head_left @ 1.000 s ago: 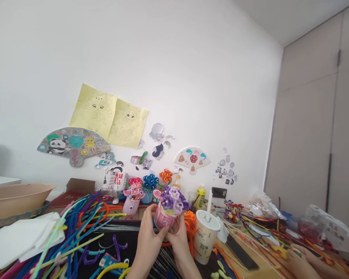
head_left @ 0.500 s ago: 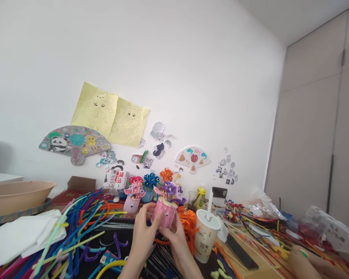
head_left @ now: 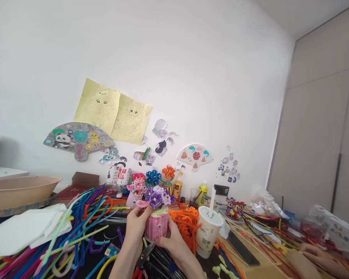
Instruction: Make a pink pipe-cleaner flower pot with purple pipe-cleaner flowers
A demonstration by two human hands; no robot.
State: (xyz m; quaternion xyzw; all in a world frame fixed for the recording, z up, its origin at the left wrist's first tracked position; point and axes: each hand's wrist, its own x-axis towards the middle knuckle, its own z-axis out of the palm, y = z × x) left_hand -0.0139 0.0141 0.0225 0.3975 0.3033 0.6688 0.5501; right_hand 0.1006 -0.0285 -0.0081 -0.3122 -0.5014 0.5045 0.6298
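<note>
Between my two hands is a small flower pot (head_left: 156,228) wrapped in pink pipe cleaners, with an eye on its front and a pale yellow-green top. Purple and lilac pipe-cleaner flowers (head_left: 157,197) rise from it. My left hand (head_left: 136,224) grips the pot's left side, its fingertips near the rim beside a pink loop (head_left: 142,203). Around the lower right side curls my right hand (head_left: 174,242), thumb toward the base. Just below the pot lie red-handled pliers (head_left: 144,257), partly hidden by my left wrist.
Piled pipe cleaners (head_left: 84,217) and white sheets (head_left: 26,228) cover the left. Orange pipe-cleaner pieces (head_left: 186,223), a paper cup (head_left: 208,232) with a straw and a phone (head_left: 241,248) stand right. Finished flower pots (head_left: 133,199) line the back. Another person's hands (head_left: 311,257) work at far right.
The pot has come down and left, turning more upright, its flowers now nearer my left fingers. The pliers have come into sight below it. The view has shifted slightly.
</note>
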